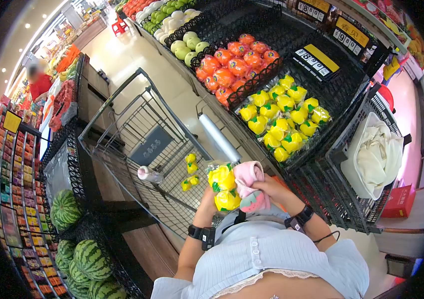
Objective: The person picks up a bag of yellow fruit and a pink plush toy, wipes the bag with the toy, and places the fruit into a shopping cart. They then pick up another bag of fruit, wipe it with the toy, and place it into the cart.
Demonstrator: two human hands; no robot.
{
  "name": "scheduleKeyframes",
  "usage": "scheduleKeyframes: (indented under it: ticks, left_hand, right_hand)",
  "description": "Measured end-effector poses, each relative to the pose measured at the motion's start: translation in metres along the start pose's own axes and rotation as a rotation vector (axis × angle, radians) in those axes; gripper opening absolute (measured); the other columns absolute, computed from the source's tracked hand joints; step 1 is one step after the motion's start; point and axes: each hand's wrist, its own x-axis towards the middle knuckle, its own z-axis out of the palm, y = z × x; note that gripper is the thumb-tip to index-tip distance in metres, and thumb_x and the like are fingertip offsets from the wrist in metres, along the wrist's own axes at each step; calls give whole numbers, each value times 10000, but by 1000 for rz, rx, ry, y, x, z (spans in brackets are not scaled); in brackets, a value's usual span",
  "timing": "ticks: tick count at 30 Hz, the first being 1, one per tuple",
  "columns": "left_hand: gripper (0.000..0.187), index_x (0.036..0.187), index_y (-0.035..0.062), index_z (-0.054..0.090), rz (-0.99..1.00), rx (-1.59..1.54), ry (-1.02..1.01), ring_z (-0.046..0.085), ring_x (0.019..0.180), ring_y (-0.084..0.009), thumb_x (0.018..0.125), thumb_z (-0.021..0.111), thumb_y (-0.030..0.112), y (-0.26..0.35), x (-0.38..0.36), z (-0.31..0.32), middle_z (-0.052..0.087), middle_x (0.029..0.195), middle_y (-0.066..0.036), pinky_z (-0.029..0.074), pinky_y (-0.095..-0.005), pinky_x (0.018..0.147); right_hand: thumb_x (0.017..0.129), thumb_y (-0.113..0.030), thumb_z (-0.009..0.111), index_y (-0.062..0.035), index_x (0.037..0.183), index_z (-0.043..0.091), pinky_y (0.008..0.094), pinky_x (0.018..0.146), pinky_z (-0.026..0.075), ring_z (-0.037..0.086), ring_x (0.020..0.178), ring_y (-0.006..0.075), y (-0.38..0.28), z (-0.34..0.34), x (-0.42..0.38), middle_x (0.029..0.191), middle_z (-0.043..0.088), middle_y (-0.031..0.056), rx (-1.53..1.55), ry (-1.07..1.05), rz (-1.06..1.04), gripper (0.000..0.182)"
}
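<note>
My left hand (pixel 208 195) holds a clear plastic bag of yellow peppers (pixel 224 187) close to my chest. My right hand (pixel 267 188) grips a pink cloth (pixel 248 175) with a strawberry-shaped bit (pixel 253 201) right beside the bag. Both wrists wear black bands. Just beyond the hands stands a wire shopping cart (pixel 144 130), with several yellow peppers (pixel 190 169) and a pale bottle (pixel 150 174) lying in it.
A sloped produce rack to the right carries yellow peppers (pixel 284 119), red peppers (pixel 234 65) and green fruit (pixel 187 45). A roll of plastic bags (pixel 219 138) hangs on its edge. Watermelons (pixel 80 249) lie at lower left. A person in red (pixel 40 82) stands far off.
</note>
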Motion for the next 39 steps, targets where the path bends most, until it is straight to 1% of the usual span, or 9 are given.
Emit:
scheduleKeyframes:
  ticks: [8,14,18,22,25,26,33,35,39]
  left_hand:
    - [243,1033,55,541,-178,42,98,614,795,-193,874,480,229,-1,-6,20,612,934,-79,515,-339,692]
    - [258,1024,60,547,-155,-53,57,614,780,-195,876,480,261,-9,-3,12,617,919,-76,514,-347,682]
    - [291,1060,58,529,-91,-6,169,594,861,-194,870,493,276,-14,5,-8,601,984,-74,495,-354,751]
    - [294,1081,49,522,-57,159,233,582,911,-182,884,473,262,-6,6,2,588,1038,-72,473,-330,801]
    - [284,1100,58,502,19,294,264,566,880,-151,897,428,242,-8,8,5,579,995,-56,455,-280,757]
    - [280,1105,67,491,41,356,297,561,824,-131,897,413,236,-9,8,2,577,938,-47,451,-258,703]
    - [208,1028,87,481,40,420,303,535,747,-101,875,409,208,15,-7,26,544,875,-21,428,-221,630]
    - [209,1011,89,489,138,445,292,534,813,-121,866,419,221,20,-7,30,548,925,-27,430,-252,682]
    - [205,997,82,494,167,476,325,534,877,-151,863,414,214,27,-10,6,554,969,-49,445,-298,747]
  right_hand:
    - [731,-79,563,-15,1119,506,286,801,447,556,924,167,13,-7,16,1048,569,84,3,112,-191,397]
    - [709,-34,560,-19,1176,449,321,868,434,555,977,204,-19,-3,-8,1061,568,106,416,164,-130,480]
    - [666,-152,650,-17,1197,424,342,890,426,524,1035,191,0,-23,-14,1155,518,98,265,-45,-132,593]
    - [634,-87,667,-35,1191,445,286,835,434,511,1001,158,40,-24,14,1094,543,65,-107,-336,-95,603]
    - [638,-76,663,-36,1197,430,291,831,437,506,1003,154,2,3,3,1099,533,61,-173,-280,109,607]
    - [621,-39,658,-40,1209,407,286,812,448,523,976,153,24,-2,15,1106,526,64,-26,-270,-45,639]
    - [612,-36,639,-29,1160,477,310,880,416,526,989,160,-8,-16,20,1085,553,66,258,-262,109,571]
    - [671,-70,596,-13,1240,379,277,859,428,517,1017,152,-26,-29,31,1157,509,83,-80,-268,-46,611]
    - [630,-50,622,-6,1236,376,323,887,422,516,1026,202,-98,-32,16,1150,511,95,73,14,-252,656]
